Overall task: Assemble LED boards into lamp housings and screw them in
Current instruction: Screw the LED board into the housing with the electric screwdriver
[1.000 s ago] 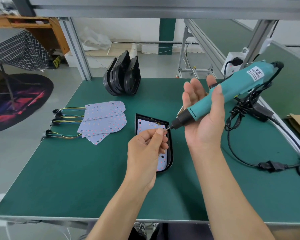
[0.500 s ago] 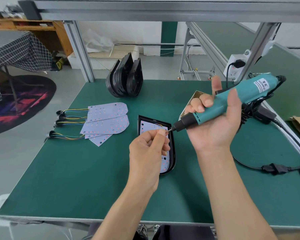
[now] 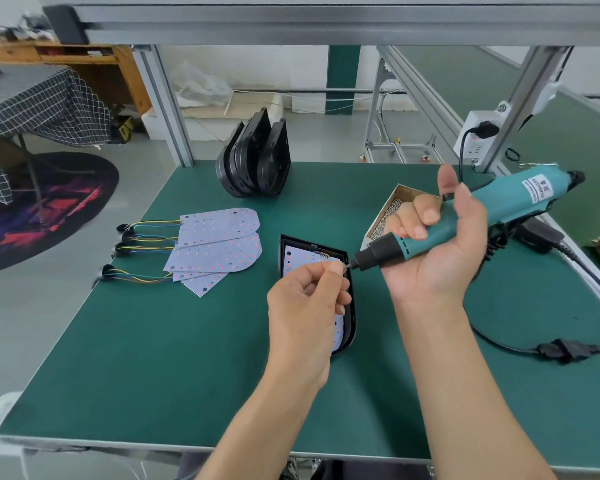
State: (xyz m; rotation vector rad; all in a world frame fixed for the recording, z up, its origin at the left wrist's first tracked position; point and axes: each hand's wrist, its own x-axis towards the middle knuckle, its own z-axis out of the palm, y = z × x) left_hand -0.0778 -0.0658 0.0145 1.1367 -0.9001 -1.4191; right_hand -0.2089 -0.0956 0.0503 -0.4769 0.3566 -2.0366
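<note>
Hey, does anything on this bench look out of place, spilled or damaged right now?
Nothing stands out. The spare LED boards lie fanned in a loose pile, the empty housings stand stacked at the back, and the screws stay inside their box. The screwdriver's cord lies loose on the mat.

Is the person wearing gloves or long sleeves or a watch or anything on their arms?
No gloves: both the left hand and the right hand are bare. No sleeves show either, as both forearms are uncovered right down to the bottom edge of the picture. No watch or bracelet is on either wrist. The fingernails look short and plain.
</note>
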